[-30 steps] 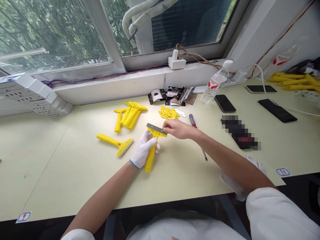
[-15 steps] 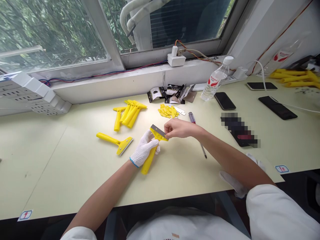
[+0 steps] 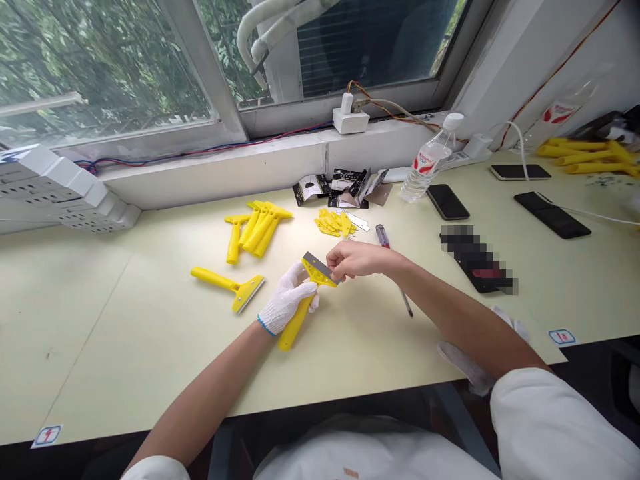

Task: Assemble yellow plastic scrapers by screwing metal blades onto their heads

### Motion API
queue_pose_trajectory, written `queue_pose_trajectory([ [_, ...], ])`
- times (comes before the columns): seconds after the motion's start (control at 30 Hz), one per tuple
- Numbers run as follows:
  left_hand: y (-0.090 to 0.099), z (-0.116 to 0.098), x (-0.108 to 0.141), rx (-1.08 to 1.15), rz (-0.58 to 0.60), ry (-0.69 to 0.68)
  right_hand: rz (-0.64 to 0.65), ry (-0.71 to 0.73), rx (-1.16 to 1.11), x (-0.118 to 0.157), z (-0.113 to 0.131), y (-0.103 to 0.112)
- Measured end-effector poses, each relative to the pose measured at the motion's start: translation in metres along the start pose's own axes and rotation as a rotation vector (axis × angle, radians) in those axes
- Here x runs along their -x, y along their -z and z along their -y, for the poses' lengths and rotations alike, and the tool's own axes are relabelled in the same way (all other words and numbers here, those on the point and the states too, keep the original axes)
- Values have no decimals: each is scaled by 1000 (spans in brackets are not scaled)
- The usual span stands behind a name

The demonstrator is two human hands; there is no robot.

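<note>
My left hand (image 3: 289,297), in a white knit glove with a blue cuff, is closed around the yellow scraper (image 3: 296,324), its handle pointing toward me. A flat grey blade (image 3: 315,264) lies across the scraper's head. My bare right hand (image 3: 356,260) is closed at the blade's right end, fingers pinching it there; the fingertips are partly hidden. On the table to the left lies another yellow scraper (image 3: 228,283) with a blade fitted. Behind my hands are a pile of yellow scraper handles (image 3: 261,227) and several small yellow plates (image 3: 331,222). A screwdriver (image 3: 383,236) lies partly under my right forearm.
Black printed packets (image 3: 345,187) lie near the window ledge. A water bottle (image 3: 427,165) stands right of them, beside a dark phone (image 3: 448,201). More phones and yellow handles (image 3: 590,157) are farther right. White stacked boxes (image 3: 65,190) stand at the far left.
The blade has shifted slightly toward the right on the scraper's head, my right hand staying at its end. My left hand keeps its hold. The view has moved a little.
</note>
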State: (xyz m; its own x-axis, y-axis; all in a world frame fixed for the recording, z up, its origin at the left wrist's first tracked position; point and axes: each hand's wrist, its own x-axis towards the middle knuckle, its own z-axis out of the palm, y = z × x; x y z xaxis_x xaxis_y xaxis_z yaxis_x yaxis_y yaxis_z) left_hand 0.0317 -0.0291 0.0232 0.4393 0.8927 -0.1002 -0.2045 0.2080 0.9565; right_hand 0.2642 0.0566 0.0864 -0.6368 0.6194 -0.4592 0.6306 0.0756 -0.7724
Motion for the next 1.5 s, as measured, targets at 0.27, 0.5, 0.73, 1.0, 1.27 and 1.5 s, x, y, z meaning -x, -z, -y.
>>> queue_pose_trajectory([
  [0.27, -2, -5, 1, -16, 7, 32, 48, -4, -9, 0, -2, -1],
  [0.5, -5, -9, 2, -27, -11, 90, 22, -62, 133, 8, -4, 15],
  [0.73, -8, -14, 4, -19, -103, 177, -455, -278, 437, 12, -37, 49],
  [1.0, -4, -5, 4, 27, -100, 168, -268, -144, 492, 4, -35, 36],
  [1.27, -6, -7, 3, 29, -112, 192, -292, 0, 503, -7, -38, 30],
  [1.5, -7, -9, 3, 25, -90, 181, -865, -297, 485, -32, -53, 20],
])
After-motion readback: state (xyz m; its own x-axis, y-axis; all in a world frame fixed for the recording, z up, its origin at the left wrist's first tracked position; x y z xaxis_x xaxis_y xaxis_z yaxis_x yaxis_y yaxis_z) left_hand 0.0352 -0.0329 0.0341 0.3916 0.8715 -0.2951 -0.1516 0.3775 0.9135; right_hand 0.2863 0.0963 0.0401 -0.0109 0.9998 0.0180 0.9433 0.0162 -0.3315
